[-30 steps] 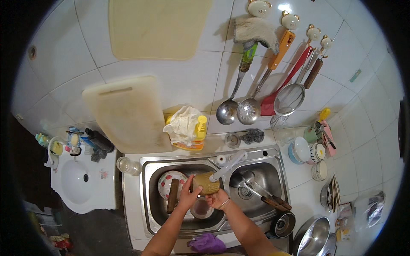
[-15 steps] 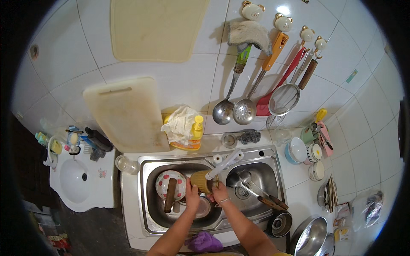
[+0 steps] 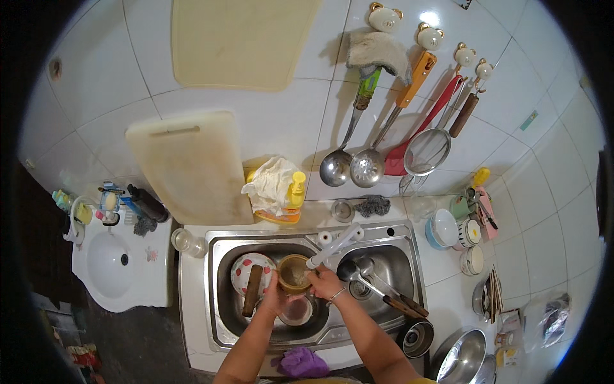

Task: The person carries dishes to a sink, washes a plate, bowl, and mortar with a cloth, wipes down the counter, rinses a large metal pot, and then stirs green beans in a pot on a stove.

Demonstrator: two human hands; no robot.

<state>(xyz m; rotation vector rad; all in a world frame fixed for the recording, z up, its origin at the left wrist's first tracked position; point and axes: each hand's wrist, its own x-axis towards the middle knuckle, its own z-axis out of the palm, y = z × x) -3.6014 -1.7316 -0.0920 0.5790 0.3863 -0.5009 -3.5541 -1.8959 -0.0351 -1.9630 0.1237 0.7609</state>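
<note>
Over the left basin of the steel sink (image 3: 214, 307), my two hands hold a tan-brown round pot (image 3: 294, 257) under the end of the white tap spout (image 3: 334, 247). Its wide mouth faces up, so the inside shows. My left hand (image 3: 275, 296) is closed on its lower left side, and my right hand (image 3: 325, 284) grips its right side; some fingertips are hidden. In the same basin lie a white bowl with red spots (image 3: 242, 275), a thick brown-handled tool (image 3: 253, 291) across it, and a pale round dish (image 3: 296, 312) below the pot.
Two ladles with dark handles (image 3: 398, 302) rest in the right basin. A purple cloth (image 3: 303, 363) lies at the sink's front edge. Metal bowls (image 3: 462, 358) and a dark round pot (image 3: 416, 337) stand at right; a glass jar (image 3: 189, 243) stands at left.
The pot has turned from lying on its side, ribbed wall showing, to mouth up beneath the spout. Both hands have turned with it. The whole view has shifted slightly.
</note>
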